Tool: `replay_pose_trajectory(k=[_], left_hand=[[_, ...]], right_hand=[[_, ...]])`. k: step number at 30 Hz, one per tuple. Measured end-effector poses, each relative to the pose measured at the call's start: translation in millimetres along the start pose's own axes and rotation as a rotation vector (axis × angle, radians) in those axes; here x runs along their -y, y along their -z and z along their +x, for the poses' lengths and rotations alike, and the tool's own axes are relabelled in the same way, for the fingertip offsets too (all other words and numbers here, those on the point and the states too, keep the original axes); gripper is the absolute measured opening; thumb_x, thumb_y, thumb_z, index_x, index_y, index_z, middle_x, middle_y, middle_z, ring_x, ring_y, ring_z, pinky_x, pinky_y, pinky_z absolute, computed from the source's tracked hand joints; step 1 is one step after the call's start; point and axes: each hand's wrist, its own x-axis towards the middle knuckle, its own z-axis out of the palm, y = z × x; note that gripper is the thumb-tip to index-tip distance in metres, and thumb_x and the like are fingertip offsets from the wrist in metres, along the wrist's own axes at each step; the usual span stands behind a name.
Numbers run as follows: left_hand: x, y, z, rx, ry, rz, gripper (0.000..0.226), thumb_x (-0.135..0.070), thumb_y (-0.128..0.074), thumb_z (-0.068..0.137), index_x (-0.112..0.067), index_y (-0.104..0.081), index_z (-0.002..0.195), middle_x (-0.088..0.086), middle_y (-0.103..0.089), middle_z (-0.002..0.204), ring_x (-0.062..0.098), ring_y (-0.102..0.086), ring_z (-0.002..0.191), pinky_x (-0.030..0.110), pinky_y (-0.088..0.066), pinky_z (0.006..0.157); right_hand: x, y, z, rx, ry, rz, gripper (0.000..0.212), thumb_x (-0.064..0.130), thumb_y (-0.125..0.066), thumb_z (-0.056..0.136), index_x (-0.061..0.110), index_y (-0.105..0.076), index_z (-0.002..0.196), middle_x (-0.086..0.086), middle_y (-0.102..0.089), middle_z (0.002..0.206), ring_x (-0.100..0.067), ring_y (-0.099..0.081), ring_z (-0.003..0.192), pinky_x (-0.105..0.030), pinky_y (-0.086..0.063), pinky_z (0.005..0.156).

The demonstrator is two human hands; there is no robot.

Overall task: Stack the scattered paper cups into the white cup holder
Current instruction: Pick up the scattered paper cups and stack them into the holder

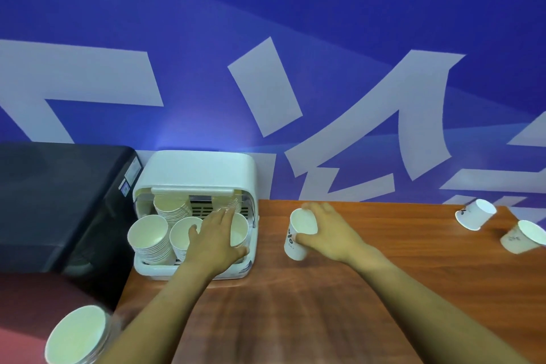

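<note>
Now cup (pixel 298 233) in R grip (pixel 328 233).

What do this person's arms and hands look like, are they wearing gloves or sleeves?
No gloves and no sleeves show: both forearms are bare right down to the frame's edge. The left hand and right hand are bare too, with no ring, watch or bracelet visible on fingers or wrists.

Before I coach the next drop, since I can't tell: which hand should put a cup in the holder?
Right hand: it already grips a paper cup; the left hand rests over the white cup holder.
</note>
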Motion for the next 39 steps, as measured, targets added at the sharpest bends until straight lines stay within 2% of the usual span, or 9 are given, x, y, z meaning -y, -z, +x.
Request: replay_pose_trajectory(k=[4,9,14,20,23,30,35,39], left_hand=[[5,2,5,0.001,0.003,0.025,0.088,-0.055,-0.058,0.084,-0.025,-0.011,0.152,-0.002,-0.01,0.16,0.018,-0.009,0.147,0.048,-0.02,0.114],[14,18,0,-0.123,-0.024,-0.04,0.079,-0.054,-0.06,0.083,-0.03,-0.023,0.148,-0.006,-0.025,0.154,0.019,-0.022,0.143,0.044,-0.027,0.112],[25,35,-13,-0.185,-0.025,-0.099,0.074,-0.05,-0.057,0.086,-0.027,-0.025,0.149,-0.004,-0.037,0.148,0.02,-0.033,0.137,0.04,-0.031,0.107],[35,47,-20,-0.204,-0.018,-0.138,0.069,-0.046,-0.058,0.087,-0.025,-0.03,0.146,-0.001,-0.04,0.146,0.023,-0.037,0.134,0.042,-0.034,0.106],[40,49,-19,-0.202,-0.019,-0.144,0.069,-0.045,-0.059,0.086,-0.026,-0.031,0.146,-0.001,-0.041,0.145,0.023,-0.038,0.133,0.043,-0.035,0.106],[40,52,-13,-0.203,-0.033,-0.125,0.069,-0.044,-0.058,0.087,-0.026,-0.029,0.147,-0.002,-0.04,0.146,0.022,-0.037,0.133,0.041,-0.035,0.106],[28,59,-18,-0.209,-0.053,-0.111,0.069,-0.045,-0.057,0.088,-0.027,-0.027,0.148,-0.001,-0.04,0.146,0.023,-0.036,0.133,0.04,-0.034,0.108],[13,59,-26,-0.24,-0.12,-0.124,0.06,-0.042,-0.057,0.088,-0.027,-0.036,0.143,-0.002,-0.046,0.141,0.022,-0.043,0.129,0.038,-0.038,0.103]], right_hand=[[2,2,6,0.007,-0.004,-0.036,0.067,0.048,-0.07,0.073,0.029,-0.043,0.131,0.004,-0.045,0.132,-0.018,-0.046,0.119,-0.037,-0.043,0.098],[34,-3,7,-0.039,0.112,-0.009,0.072,0.052,-0.068,0.078,0.028,-0.037,0.138,0.005,-0.042,0.136,-0.017,-0.047,0.121,-0.034,-0.042,0.097],[76,-19,16,-0.085,0.241,0.06,0.074,0.053,-0.069,0.077,0.03,-0.037,0.139,0.007,-0.039,0.139,-0.018,-0.047,0.122,-0.037,-0.043,0.099],[92,-45,23,-0.071,0.261,0.076,0.076,0.049,-0.072,0.076,0.028,-0.037,0.14,0.007,-0.039,0.139,-0.018,-0.046,0.124,-0.032,-0.041,0.101],[94,-57,28,-0.075,0.224,0.076,0.077,0.05,-0.072,0.074,0.031,-0.036,0.14,0.006,-0.04,0.138,-0.021,-0.047,0.123,-0.036,-0.042,0.101],[90,-70,30,0.007,0.167,0.004,0.094,0.059,-0.071,0.07,0.039,-0.02,0.145,0.008,-0.034,0.143,-0.019,-0.044,0.128,-0.039,-0.045,0.098],[85,-45,24,-0.015,0.153,-0.025,0.082,0.053,-0.067,0.079,0.035,-0.023,0.145,0.002,-0.037,0.143,-0.022,-0.045,0.128,-0.037,-0.044,0.098],[69,-33,6,-0.005,0.133,-0.066,0.058,0.045,-0.062,0.085,0.027,-0.042,0.137,0.001,-0.048,0.134,-0.018,-0.049,0.123,-0.035,-0.044,0.098]])
